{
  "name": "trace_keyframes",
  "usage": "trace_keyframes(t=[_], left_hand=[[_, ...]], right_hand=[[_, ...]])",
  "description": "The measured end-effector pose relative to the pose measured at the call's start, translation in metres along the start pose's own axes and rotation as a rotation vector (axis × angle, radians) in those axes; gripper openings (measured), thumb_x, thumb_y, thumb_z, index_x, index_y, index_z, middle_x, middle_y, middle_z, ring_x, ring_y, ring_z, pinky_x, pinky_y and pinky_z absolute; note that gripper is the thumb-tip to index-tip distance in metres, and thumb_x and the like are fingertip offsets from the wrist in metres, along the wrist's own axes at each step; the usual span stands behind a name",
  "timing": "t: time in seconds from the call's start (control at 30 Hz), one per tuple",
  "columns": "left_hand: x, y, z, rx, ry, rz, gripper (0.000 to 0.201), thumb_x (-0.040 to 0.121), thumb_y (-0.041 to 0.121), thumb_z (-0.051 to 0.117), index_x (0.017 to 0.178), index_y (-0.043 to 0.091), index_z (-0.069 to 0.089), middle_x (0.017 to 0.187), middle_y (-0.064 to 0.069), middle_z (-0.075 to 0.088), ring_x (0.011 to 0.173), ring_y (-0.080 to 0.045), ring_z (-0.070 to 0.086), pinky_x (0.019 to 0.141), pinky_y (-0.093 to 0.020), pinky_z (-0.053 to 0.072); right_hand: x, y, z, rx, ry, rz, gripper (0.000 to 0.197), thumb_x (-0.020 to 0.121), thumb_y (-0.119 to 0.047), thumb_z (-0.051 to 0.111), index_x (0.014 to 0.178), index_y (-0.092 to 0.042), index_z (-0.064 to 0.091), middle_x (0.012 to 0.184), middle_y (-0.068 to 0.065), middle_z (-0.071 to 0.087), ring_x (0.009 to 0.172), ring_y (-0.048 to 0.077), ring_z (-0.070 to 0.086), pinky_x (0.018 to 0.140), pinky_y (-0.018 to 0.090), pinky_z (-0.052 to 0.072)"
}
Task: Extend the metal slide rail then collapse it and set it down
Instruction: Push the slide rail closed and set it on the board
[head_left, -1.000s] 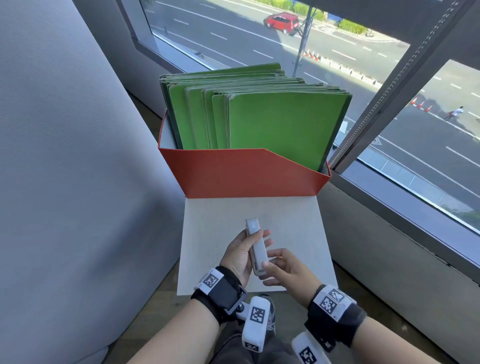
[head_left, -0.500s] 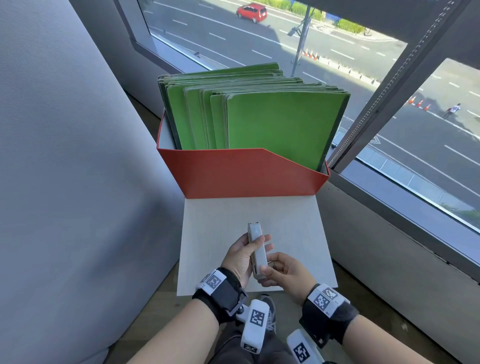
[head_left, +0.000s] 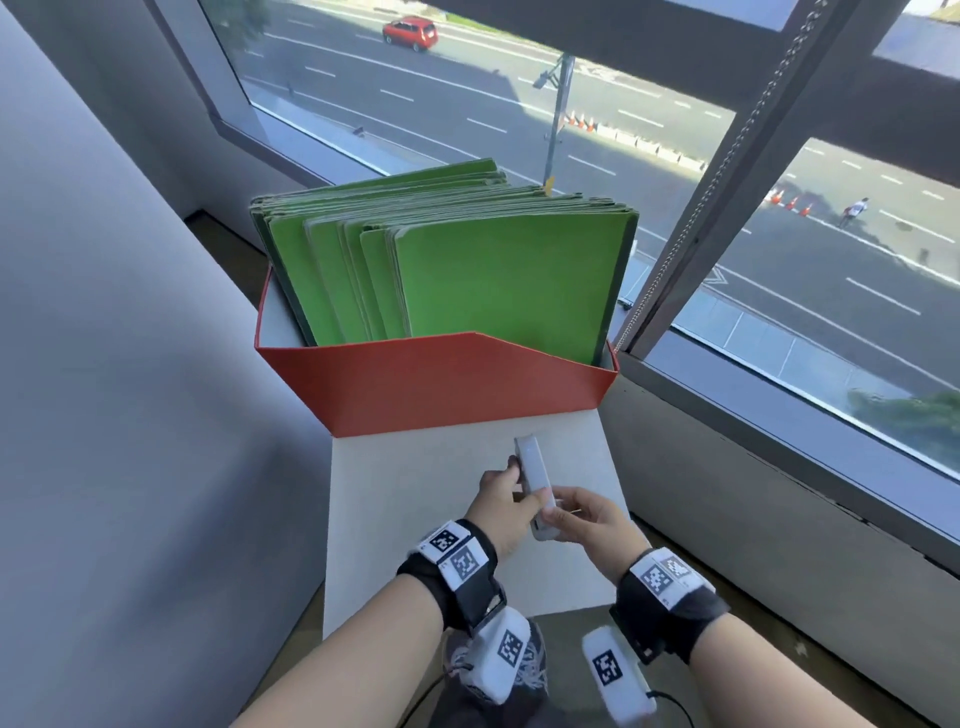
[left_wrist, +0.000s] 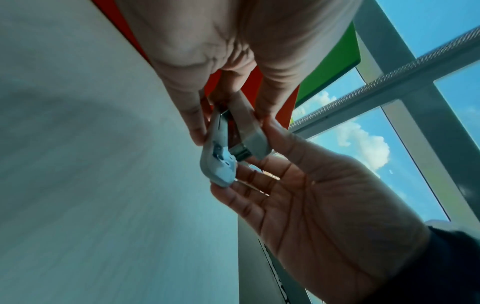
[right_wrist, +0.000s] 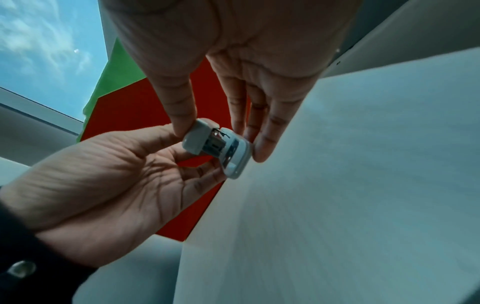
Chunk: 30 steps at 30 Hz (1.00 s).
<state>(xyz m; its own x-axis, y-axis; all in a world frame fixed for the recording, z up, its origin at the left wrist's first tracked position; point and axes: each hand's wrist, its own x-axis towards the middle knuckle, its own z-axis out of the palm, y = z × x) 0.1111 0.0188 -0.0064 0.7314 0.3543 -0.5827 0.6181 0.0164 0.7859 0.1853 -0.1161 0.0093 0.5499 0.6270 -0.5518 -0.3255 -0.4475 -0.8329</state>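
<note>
The metal slide rail (head_left: 535, 480) is short and light grey, held in the air just above the white table (head_left: 415, 493). It points away from me. My left hand (head_left: 519, 486) grips its middle from the left, thumb and fingers on opposite sides. My right hand (head_left: 558, 519) pinches the near end. In the left wrist view my left hand (left_wrist: 231, 127) clamps the rail (left_wrist: 246, 127), and the shiny end (left_wrist: 221, 164) meets the right fingers (left_wrist: 241, 181). In the right wrist view my right hand (right_wrist: 218, 144) pinches the rail's end (right_wrist: 193, 142).
A red file box (head_left: 441, 384) full of green folders (head_left: 493, 280) stands at the table's far edge, close beyond the rail. A grey partition (head_left: 130, 364) runs along the left. A window and sill (head_left: 779, 415) close off the right.
The rail keeps about the same short length and stays in both hands. My left fingers have shifted to its left side. The head view has tilted up toward the window.
</note>
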Motion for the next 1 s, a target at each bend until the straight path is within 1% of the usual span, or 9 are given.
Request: trace_keyframes(t=[0.1,0.17,0.33,0.4,0.5,0.63,0.73,0.8,1.0], left_hand=[[0.023,0.015,0.010,0.056,0.008,-0.026,0.064,0.068,0.056,0.054,0.118,0.016,0.055,0.122,-0.013,0.059,0.103,-0.026,0.066,0.094,-0.039,0.054],[0.036,0.024,0.016,0.067,0.015,-0.042,0.056,0.069,0.053,0.053,0.113,0.019,0.058,0.121,-0.009,0.059,0.101,-0.027,0.067,0.091,-0.039,0.055],[0.057,0.036,0.026,0.048,0.028,-0.095,0.046,0.073,0.039,0.054,0.116,0.021,0.061,0.120,-0.005,0.062,0.101,-0.025,0.066,0.088,-0.035,0.055],[0.063,0.032,0.030,0.036,0.033,-0.111,0.046,0.069,0.041,0.056,0.112,0.025,0.063,0.115,-0.005,0.066,0.099,-0.025,0.067,0.089,-0.037,0.056],[0.075,0.019,0.036,0.057,0.053,-0.127,0.052,0.059,0.051,0.054,0.105,0.029,0.063,0.112,-0.007,0.067,0.097,-0.026,0.068,0.088,-0.043,0.057],[0.070,0.029,0.037,0.060,0.064,-0.132,0.048,0.065,0.042,0.056,0.108,0.021,0.065,0.112,-0.010,0.065,0.096,-0.026,0.068,0.089,-0.041,0.057],[0.067,0.033,0.037,0.093,0.072,-0.153,0.050,0.075,0.036,0.057,0.122,0.018,0.061,0.122,-0.011,0.052,0.106,-0.030,0.063,0.096,-0.040,0.053],[0.066,0.033,0.037,0.111,0.071,-0.160,0.051,0.079,0.033,0.059,0.128,0.017,0.058,0.126,-0.012,0.047,0.111,-0.031,0.061,0.100,-0.040,0.051],[0.066,0.030,0.037,0.119,0.057,-0.161,0.067,0.071,0.042,0.059,0.134,0.021,0.053,0.131,-0.010,0.047,0.116,-0.029,0.059,0.102,-0.039,0.049]], right_hand=[[0.015,-0.004,-0.019,-0.070,0.028,-0.012,0.030,0.073,-0.038,0.066,0.103,-0.036,0.067,0.088,0.007,0.064,0.096,0.035,0.065,0.093,0.049,0.052],[0.024,-0.007,-0.029,-0.106,0.048,-0.009,0.023,0.075,-0.037,0.065,0.098,-0.040,0.067,0.085,0.002,0.065,0.095,0.033,0.066,0.093,0.048,0.052],[0.045,-0.011,-0.043,-0.165,0.055,0.008,0.022,0.082,-0.019,0.066,0.096,-0.037,0.065,0.093,0.008,0.065,0.085,0.022,0.063,0.093,0.045,0.050],[0.051,-0.007,-0.044,-0.173,0.043,0.026,0.025,0.084,-0.013,0.065,0.105,-0.026,0.066,0.095,0.011,0.067,0.084,0.020,0.063,0.091,0.043,0.050],[0.056,0.000,-0.045,-0.172,0.061,0.055,0.037,0.084,-0.012,0.065,0.120,-0.011,0.060,0.095,0.007,0.066,0.084,0.018,0.063,0.088,0.037,0.050],[0.058,0.004,-0.046,-0.207,0.083,0.061,0.035,0.084,-0.016,0.065,0.118,-0.014,0.062,0.095,0.006,0.066,0.086,0.021,0.064,0.079,0.029,0.048],[0.060,0.007,-0.044,-0.281,0.102,0.071,0.037,0.084,-0.021,0.066,0.120,-0.015,0.059,0.105,0.010,0.064,0.092,0.022,0.063,0.072,0.020,0.045],[0.061,0.008,-0.043,-0.319,0.112,0.066,0.039,0.085,-0.022,0.065,0.122,-0.013,0.058,0.111,0.012,0.059,0.093,0.020,0.061,0.074,0.020,0.042],[0.062,0.008,-0.042,-0.397,0.094,0.069,0.034,0.088,-0.024,0.061,0.121,-0.014,0.060,0.102,0.004,0.051,0.084,0.011,0.056,0.069,0.013,0.039]])
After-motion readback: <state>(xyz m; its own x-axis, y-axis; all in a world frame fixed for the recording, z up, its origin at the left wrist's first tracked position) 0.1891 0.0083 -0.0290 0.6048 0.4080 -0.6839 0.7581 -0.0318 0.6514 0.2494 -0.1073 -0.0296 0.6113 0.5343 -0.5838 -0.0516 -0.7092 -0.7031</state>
